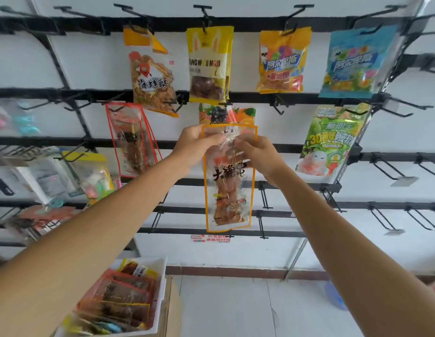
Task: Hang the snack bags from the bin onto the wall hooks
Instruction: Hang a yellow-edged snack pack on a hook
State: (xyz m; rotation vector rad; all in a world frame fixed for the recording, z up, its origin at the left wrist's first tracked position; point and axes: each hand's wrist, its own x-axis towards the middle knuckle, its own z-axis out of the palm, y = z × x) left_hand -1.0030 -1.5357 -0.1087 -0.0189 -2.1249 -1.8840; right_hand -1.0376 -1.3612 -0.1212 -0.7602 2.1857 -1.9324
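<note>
Orange-edged clear plastic is being pinched at its top by both grips, left hand (199, 142) and right hand (257, 156), likely stretching the hang hole flat for a wall hook (277, 107). The snack bag (228, 190) is dangling mid-wall before a fruit-print bag (226, 114), brown strips showing through; more are waiting in the near white bin (160, 283).

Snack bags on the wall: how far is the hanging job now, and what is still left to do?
Done: several bags hang on hooks, such as the yellow bag and the red-edged bags. In hand: the left hand and right hand pinch the top of an orange-edged bag, apparently not yet hooked. Left: a pile of bags lies in the white bin.
</note>
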